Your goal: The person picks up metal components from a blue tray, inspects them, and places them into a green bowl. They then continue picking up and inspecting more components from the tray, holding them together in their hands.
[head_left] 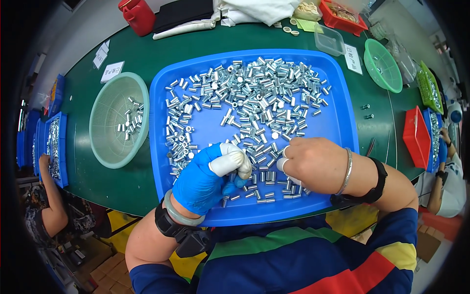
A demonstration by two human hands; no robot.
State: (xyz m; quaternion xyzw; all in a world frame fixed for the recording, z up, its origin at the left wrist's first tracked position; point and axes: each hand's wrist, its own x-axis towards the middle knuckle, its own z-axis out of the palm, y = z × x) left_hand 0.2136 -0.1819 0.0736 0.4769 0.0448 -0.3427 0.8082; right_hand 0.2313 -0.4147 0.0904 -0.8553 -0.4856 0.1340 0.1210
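Note:
A big blue tray [348, 132] in front of me holds a heap of shiny metal rivet nuts [254, 88], small cylinders with a flanged end. My left hand [210, 171], in a blue glove with white finger cots, is over the tray's near half. Its fingers are curled together, and anything between them is hidden. To its right, my bare right hand [313, 164] wears white finger cots and reaches down close to the loose rivet nuts. Those fingers are bent and closed, their tips mostly out of sight. Several rivet nuts lie in short rows just below and between the hands.
A pale green basket [98, 122] with some rivet nuts stands left of the tray. Another green basket [379, 73], a clear box [330, 41] and a red bin [415, 139] are to the right. A red jug [138, 17] stands behind. Other people work at both sides.

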